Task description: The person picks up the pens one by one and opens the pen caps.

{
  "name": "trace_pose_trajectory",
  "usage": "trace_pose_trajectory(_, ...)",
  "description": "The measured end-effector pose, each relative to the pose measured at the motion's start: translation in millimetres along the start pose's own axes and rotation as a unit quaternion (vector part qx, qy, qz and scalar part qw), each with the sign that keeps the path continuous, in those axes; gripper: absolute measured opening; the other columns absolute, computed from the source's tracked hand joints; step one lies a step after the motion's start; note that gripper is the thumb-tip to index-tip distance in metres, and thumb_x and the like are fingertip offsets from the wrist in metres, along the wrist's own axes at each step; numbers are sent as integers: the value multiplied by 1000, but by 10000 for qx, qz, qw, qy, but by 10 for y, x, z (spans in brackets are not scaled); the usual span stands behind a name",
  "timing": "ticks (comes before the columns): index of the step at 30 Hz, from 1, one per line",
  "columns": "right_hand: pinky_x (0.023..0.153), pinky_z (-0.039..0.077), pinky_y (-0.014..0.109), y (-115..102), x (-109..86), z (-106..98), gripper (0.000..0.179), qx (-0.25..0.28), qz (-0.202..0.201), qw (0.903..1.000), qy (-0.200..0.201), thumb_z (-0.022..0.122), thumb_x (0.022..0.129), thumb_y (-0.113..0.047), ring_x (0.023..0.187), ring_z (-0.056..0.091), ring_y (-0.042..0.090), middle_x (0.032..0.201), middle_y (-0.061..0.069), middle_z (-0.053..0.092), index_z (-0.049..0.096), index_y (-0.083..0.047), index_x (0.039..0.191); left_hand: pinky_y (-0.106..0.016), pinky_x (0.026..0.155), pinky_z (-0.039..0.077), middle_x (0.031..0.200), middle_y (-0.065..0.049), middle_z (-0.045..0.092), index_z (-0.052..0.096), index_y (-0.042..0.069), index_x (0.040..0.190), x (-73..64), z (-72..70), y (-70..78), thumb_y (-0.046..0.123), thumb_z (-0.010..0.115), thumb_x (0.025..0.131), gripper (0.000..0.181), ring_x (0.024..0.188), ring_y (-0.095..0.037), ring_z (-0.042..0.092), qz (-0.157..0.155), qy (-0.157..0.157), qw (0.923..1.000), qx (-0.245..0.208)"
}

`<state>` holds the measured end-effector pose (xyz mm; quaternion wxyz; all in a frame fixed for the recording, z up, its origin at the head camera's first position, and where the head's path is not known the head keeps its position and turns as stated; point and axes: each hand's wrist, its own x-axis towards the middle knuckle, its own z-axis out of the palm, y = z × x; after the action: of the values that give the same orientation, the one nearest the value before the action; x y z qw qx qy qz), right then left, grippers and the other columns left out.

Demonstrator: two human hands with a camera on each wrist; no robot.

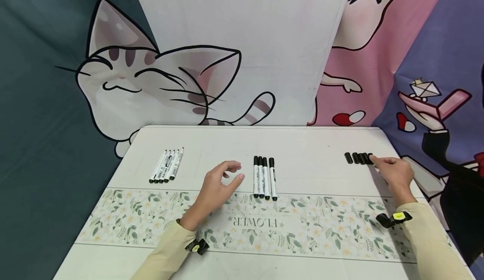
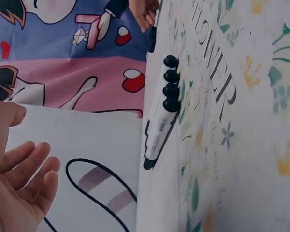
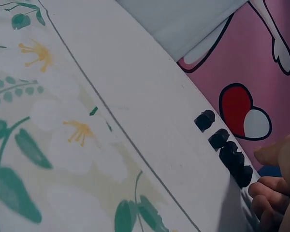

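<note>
My left hand (image 1: 219, 186) hovers with thumb and fingers apart and nothing between them. It is just left of a row of several capped black-and-white markers (image 1: 266, 179); in the left wrist view its fingers (image 2: 26, 169) are bent and apart from the markers (image 2: 159, 128). At the right end of the table, my right hand (image 1: 395, 173) has its fingertips at the last of several black marker caps (image 1: 356, 158) lying side by side. In the right wrist view, the thumb (image 3: 270, 153) and fingers stand apart beside the end cap (image 3: 243, 176); whether they touch it is unclear.
Several uncapped markers (image 1: 166, 166) lie side by side on the left of the white table (image 1: 219, 145), nibs toward the back. A floral band (image 1: 295, 229) runs across the tabletop. Behind the table's back edge hangs a cartoon-printed cloth (image 1: 245, 27).
</note>
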<state>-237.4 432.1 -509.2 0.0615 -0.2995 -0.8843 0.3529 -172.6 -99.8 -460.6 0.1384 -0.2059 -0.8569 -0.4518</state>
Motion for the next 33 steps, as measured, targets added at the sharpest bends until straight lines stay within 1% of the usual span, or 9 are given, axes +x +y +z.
trace_pose_trajectory(3, 54, 43, 33, -34, -55, -47, 66, -101, -128, 9999, 2, 65, 92, -59, 66, 58, 14, 66, -9, 67, 72, 0, 121, -39, 83, 55, 119, 2, 70, 64, 12, 129, 25, 57, -21, 31, 69, 100, 35, 107, -14, 65, -243, -51, 9996, -113)
trace_pose_trajectory(7, 59, 43, 33, -117, -176, -127, 65, -156, -377, 9991, 100, 67, 91, -60, 74, 59, 17, 75, -10, 67, 74, -2, 118, -40, 84, 55, 118, 3, 70, 62, 14, 132, 67, 119, -24, 35, 68, 100, 39, 108, -14, 65, -526, -114, 9984, -145)
trace_pose_trajectory(10, 61, 42, 31, -205, -293, -207, 64, -40, -613, 9980, 164, 69, 90, -60, 78, 56, 11, 73, -21, 61, 75, -3, 117, -37, 84, 54, 117, 2, 70, 62, 14, 133, 106, 162, -27, 37, 69, 99, 41, 108, -16, 65, -676, -166, 9975, -129)
trace_pose_trajectory(14, 61, 42, 26, -344, -481, -303, 62, 210, -933, 9949, 317, 72, 88, -60, 71, 51, -4, 65, -37, 50, 75, -5, 118, -37, 84, 54, 116, 1, 71, 62, 14, 134, 149, 229, -48, 37, 70, 98, 43, 106, -17, 65, -873, -310, 9956, -111)
trace_pose_trajectory(17, 59, 42, 20, -465, -636, -346, 58, 372, -1261, 9900, 519, 75, 87, -56, 66, 50, -12, 64, -42, 49, 76, -7, 118, -38, 85, 54, 115, 2, 70, 62, 14, 134, 174, 290, -68, 40, 70, 98, 46, 105, -17, 65, -1156, -468, 9921, -108)
trace_pose_trajectory(20, 57, 42, 14, -587, -795, -365, 53, 603, -1616, 9832, 592, 78, 88, -49, 66, 52, -15, 69, -41, 53, 76, -7, 119, -40, 86, 55, 115, 1, 70, 61, 12, 136, 205, 358, -92, 45, 69, 97, 52, 105, -18, 65, -1476, -704, 9865, -127)
trace_pose_trajectory(24, 58, 42, 11, -734, -1020, -319, 45, 909, -2127, 9711, 595, 81, 89, -39, 69, 55, -14, 73, -38, 57, 77, -6, 119, -42, 86, 55, 116, 0, 69, 60, 9, 138, 238, 444, -135, 49, 68, 96, 58, 106, -20, 65, -1684, -1004, 9805, -153)
trace_pose_trajectory(30, 58, 43, 13, -876, -1349, -161, 35, 1067, -2647, 9572, 473, 82, 88, -33, 75, 57, -8, 77, -32, 63, 79, -11, 115, -40, 84, 55, 111, -1, 69, 61, 8, 134, 242, 565, -230, 43, 72, 96, 54, 101, -20, 67, -1920, -1105, 9751, -128)
trace_pose_trajectory(33, 62, 44, 12, -918, -1486, -74, 32, 1070, -2874, 9510, 382, 83, 88, -30, 75, 58, -6, 80, -24, 67, 79, -12, 115, -41, 86, 55, 109, -2, 70, 61, 8, 134, 235, 621, -261, 45, 74, 93, 57, 100, -21, 68, -2123, -1180, 9700, -26)
